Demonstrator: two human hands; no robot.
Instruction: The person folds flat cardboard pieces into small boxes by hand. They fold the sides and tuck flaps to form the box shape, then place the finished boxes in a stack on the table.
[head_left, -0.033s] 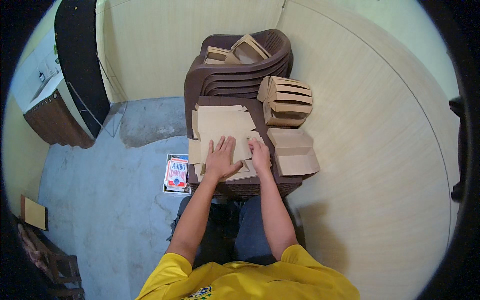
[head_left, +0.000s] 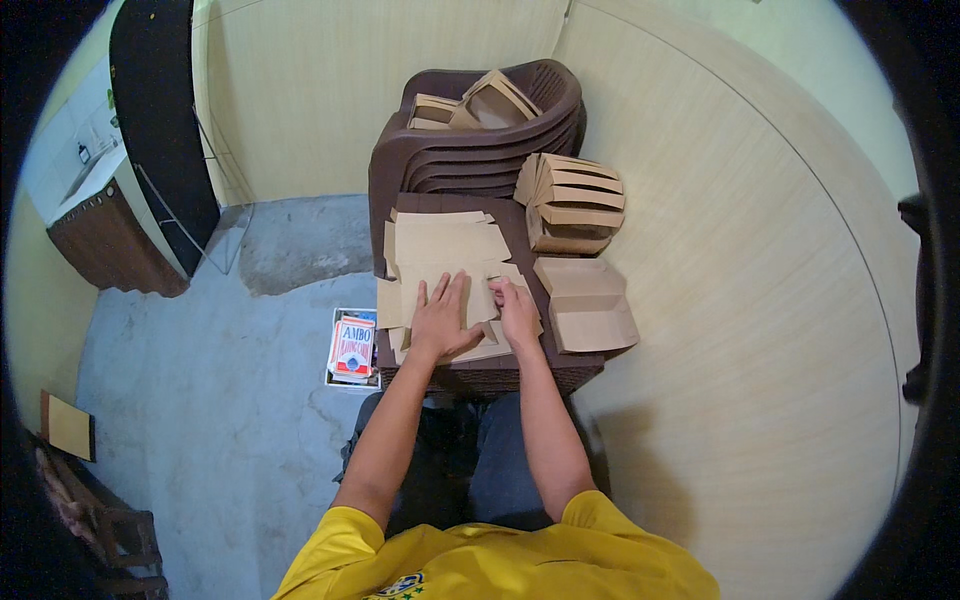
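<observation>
A flat tan cardboard box blank (head_left: 450, 244) with cut side flaps lies over other blanks on the brown plastic chair seat. My left hand (head_left: 440, 321) rests flat on its near part, fingers spread and pressing down. At the blank's right edge my right hand (head_left: 515, 310) is closed, its fingers curled in a pinch at a side flap. Just what sits between those fingertips is partly hidden. To the right of my right hand stands a folded open cardboard box (head_left: 592, 312).
Several nested cardboard boxes (head_left: 575, 205) stand beyond the open box, against the wood-toned wall (head_left: 740, 270). More boxes (head_left: 500, 103) sit on the stacked brown chairs (head_left: 405, 150). A white crate with printed packs (head_left: 353, 350) is on the floor at left.
My right hand's fingertips have shifted slightly left, inward over the blank's edge. My left hand has stayed in place.
</observation>
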